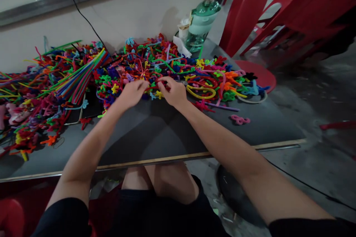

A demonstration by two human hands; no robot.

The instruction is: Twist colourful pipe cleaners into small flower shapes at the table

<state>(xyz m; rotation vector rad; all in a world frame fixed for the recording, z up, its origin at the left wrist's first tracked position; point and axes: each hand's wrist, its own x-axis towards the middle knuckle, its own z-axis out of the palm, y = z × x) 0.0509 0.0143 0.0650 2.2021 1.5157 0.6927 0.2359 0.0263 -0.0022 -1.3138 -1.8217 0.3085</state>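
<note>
Both my hands reach to the near edge of a big heap of coloured pipe cleaners on a dark grey table. My left hand is curled, its fingertips pinching a red pipe cleaner that runs across to my right hand. My right hand is also closed, pinching the other end of the same red piece. A bundle of straight pipe cleaners lies to the left of my left hand. Yellow scissors lie just right of my right hand.
A green bottle with a doll-head cap stands at the table's far right corner. A pink twisted piece lies alone on the table. Red plastic chairs stand to the right. A black cable runs down the wall behind.
</note>
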